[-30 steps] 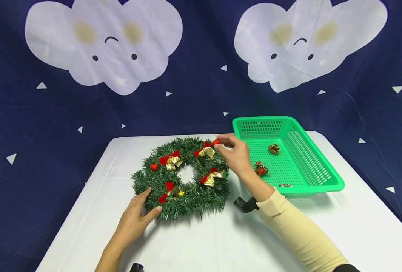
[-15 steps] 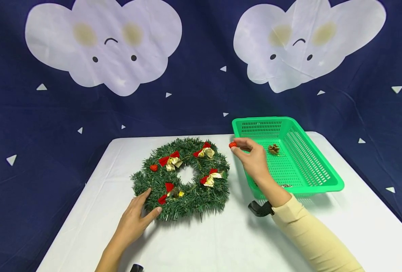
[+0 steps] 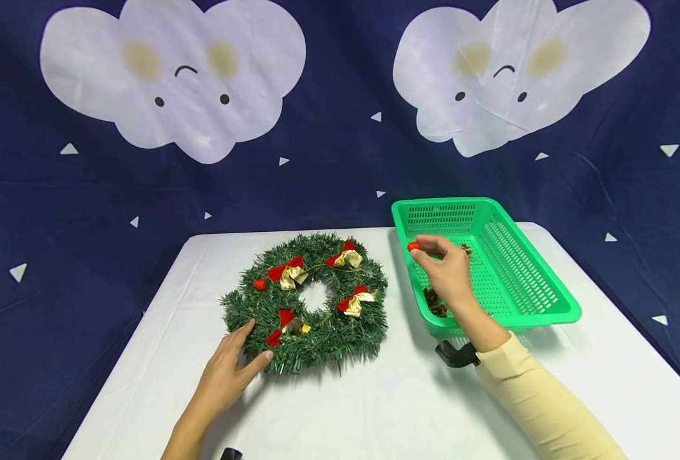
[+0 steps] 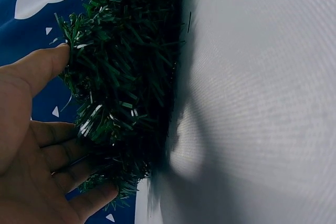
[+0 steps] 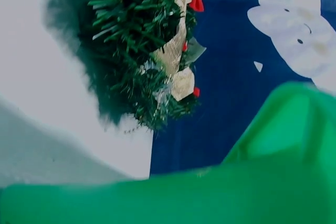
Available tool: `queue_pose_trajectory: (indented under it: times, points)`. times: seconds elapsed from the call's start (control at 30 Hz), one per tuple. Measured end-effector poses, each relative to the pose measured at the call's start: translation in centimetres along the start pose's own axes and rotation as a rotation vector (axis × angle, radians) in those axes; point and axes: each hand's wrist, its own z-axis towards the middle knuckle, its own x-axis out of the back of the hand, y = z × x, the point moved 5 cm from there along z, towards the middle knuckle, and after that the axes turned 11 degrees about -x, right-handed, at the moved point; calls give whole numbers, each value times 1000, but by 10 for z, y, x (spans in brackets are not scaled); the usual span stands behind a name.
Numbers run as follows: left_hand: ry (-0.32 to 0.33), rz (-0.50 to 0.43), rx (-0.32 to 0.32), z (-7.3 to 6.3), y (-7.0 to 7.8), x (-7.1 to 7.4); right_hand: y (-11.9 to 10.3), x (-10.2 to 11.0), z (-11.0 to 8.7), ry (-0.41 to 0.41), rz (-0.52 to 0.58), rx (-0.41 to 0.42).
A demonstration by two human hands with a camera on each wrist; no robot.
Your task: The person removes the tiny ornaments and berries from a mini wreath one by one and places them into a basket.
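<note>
In the head view my right hand pinches a small red strawberry ornament between thumb and fingertips, over the left side of a green plastic basket. A green tinsel wreath lies on the table to its left. It carries red-and-gold bows and another red strawberry. Against the wreath's near left edge rests my left hand, fingers spread. The left wrist view has the thumb touching the tinsel, with nearly straight fingers beside it. My right hand is outside the right wrist view.
Pinecones lie in the basket, partly hidden by my right hand and wrist. The basket wall fills the bottom of the right wrist view. A white cloth covers the table; a dark blue cloud-print backdrop hangs behind.
My right hand has moved right, from the wreath's upper right edge to over the basket, carrying the strawberry ornament. My left hand and the wreath stay put.
</note>
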Motion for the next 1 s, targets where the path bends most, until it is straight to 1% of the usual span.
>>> queue_pose_trajectory:
  times: [0.4, 0.63, 1.0]
  points:
    - [5, -7, -2, -1, 0, -1, 10, 19, 3, 31, -50, -21]
    - [5, -5, 1, -1, 0, 0, 17, 30, 7, 15, -88, -34]
    - [6, -13, -2, 0, 0, 0, 30, 43, 12, 5, -236, -44]
